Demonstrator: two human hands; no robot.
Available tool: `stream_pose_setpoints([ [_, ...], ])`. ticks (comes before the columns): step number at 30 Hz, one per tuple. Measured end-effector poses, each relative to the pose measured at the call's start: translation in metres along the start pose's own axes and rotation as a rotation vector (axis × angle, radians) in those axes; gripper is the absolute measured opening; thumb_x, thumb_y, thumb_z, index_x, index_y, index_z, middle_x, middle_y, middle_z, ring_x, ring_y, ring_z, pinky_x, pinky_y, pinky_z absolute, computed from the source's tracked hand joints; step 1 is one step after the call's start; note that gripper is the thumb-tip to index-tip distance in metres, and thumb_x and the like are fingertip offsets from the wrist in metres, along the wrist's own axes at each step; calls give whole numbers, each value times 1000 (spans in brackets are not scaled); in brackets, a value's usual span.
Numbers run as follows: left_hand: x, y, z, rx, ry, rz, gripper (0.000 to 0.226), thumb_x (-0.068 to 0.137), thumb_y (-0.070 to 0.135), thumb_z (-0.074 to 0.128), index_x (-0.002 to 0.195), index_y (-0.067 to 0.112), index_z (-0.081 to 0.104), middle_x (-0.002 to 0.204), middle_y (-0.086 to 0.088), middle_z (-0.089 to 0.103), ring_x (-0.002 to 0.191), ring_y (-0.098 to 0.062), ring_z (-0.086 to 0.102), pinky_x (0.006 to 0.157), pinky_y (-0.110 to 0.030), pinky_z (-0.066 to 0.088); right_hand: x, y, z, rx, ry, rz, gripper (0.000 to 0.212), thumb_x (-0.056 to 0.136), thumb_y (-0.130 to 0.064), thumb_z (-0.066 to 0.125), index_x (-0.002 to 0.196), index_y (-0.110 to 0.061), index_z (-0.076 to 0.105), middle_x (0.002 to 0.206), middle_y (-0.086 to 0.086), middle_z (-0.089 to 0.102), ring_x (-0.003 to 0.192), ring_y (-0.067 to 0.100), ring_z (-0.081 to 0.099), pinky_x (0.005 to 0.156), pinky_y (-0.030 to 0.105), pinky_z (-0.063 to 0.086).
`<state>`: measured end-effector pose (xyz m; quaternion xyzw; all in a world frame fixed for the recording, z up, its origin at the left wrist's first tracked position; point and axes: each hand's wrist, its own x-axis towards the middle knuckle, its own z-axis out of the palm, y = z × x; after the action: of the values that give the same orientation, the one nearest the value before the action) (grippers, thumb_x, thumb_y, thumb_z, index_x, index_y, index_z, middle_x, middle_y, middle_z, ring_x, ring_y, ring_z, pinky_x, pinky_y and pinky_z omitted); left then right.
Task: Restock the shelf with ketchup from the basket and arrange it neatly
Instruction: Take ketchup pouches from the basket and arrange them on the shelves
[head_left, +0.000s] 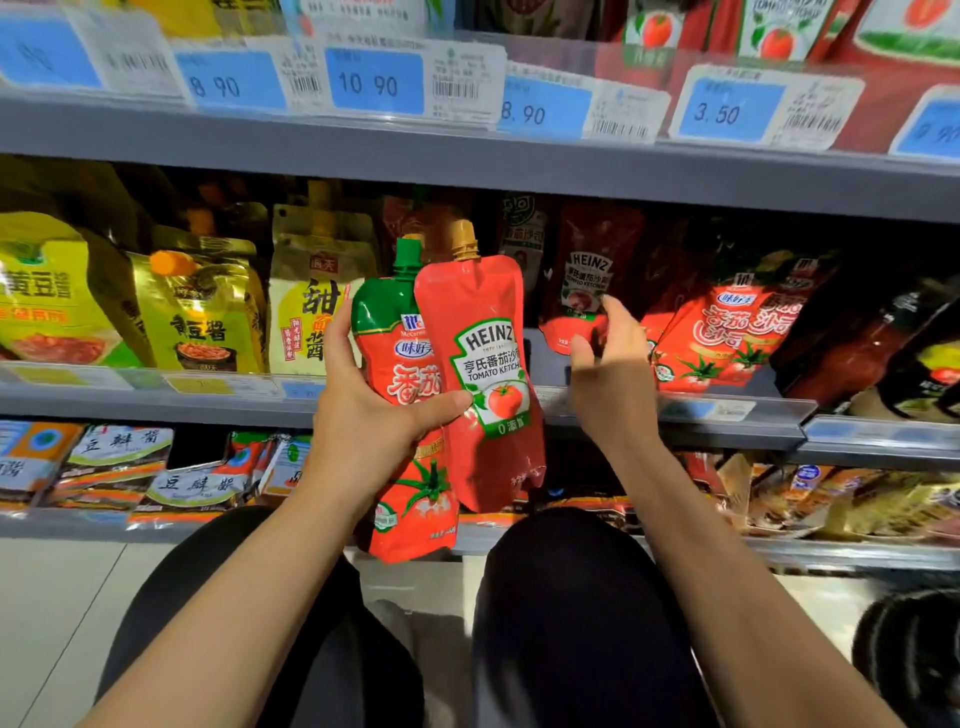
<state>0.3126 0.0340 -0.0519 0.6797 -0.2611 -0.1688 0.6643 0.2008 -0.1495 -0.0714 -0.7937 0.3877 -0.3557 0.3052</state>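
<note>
While the left hand (363, 415) grips two ketchup pouches (447, 384) upright before the middle shelf (156, 402), the right hand (613, 364) hovers beside them, fingers loosely spread, holding nothing.

Grey metal shelving (467, 171) with blue price tags (374, 80); pale, perhaps tiled floor (62, 597) below.

Yellow sauce pouches (197, 312); blue price tags (374, 80)
</note>
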Motion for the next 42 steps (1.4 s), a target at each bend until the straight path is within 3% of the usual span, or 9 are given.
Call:
stream_pose_setpoints([
  [3, -1, 1, 0, -40, -1, -8, 108, 50, 11, 93, 137, 26, 31, 119, 3, 64, 102, -14, 67, 88, -47, 55, -36, -42, -16, 404, -403, 16, 56, 86, -37, 61, 136, -29, 38, 108, -7, 64, 95, 8, 63, 82, 27, 48],
  [6, -5, 6, -2, -87, -10, -14, 100, 56, 7, 89, 137, 19, 32, 119, -3, 64, 99, -15, 68, 84, -41, 57, -50, -56, -16, 424, -530, -49, 79, 72, -17, 79, 133, -41, 34, 108, -7, 67, 94, 8, 67, 82, 32, 56],
  [11, -12, 12, -13, -149, 44, 22, 82, 58, 15, 82, 127, 24, 38, 106, 5, 65, 89, -7, 68, 75, -30, 57, -54, -48, -13, 664, -395, 134, 85, 71, 13, 70, 135, -30, 35, 85, 2, 69, 73, 9, 67, 69, 26, 55],
  [15, -10, 11, -25, -184, 77, 30, 88, 57, 18, 81, 131, 20, 36, 114, -1, 63, 95, -14, 68, 75, -35, 57, -44, -30, -15, 822, -157, 275, 90, 59, 3, 70, 138, -22, 34, 90, 1, 69, 79, 12, 66, 74, 31, 53],
  [18, -9, 9, -28, -158, 54, 38, 87, 56, 18, 84, 129, 23, 37, 115, 0, 62, 96, -15, 68, 74, -33, 58, -23, -22, -17, 892, 60, 280, 90, 68, 11, 69, 142, -21, 29, 93, -1, 65, 84, 13, 65, 78, 32, 54],
  [22, -5, 8, -21, -140, 44, 40, 76, 56, 20, 84, 117, 33, 41, 112, 3, 63, 96, -13, 68, 75, -34, 58, 17, -15, -7, 736, 187, 205, 88, 80, 12, 62, 147, -19, 15, 108, 5, 55, 90, 13, 60, 78, 26, 51],
  [28, 1, 7, -15, -172, 36, 25, 69, 58, 22, 81, 112, 39, 41, 110, 6, 64, 96, -13, 68, 77, -38, 56, 47, 22, 19, 83, 211, 222, 66, 91, -9, 56, 145, -12, 18, 124, 17, 52, 112, 34, 54, 92, 39, 43],
  [36, 1, 9, -12, -203, 17, 5, 68, 58, 20, 79, 112, 36, 41, 93, 18, 68, 89, -9, 70, 68, -27, 57, 31, 47, 21, -129, 217, -36, 97, 73, 0, 71, 150, -6, 13, 120, 16, 57, 103, 29, 56, 83, 31, 47],
  [42, -2, 10, -12, -160, -4, 55, 71, 58, 17, 84, 110, 38, 41, 92, 24, 68, 90, -8, 69, 71, -26, 57, 43, 50, 19, -238, 150, -7, 76, 80, -12, 72, 142, -7, 27, 115, 11, 56, 96, 26, 56, 70, 26, 35],
])
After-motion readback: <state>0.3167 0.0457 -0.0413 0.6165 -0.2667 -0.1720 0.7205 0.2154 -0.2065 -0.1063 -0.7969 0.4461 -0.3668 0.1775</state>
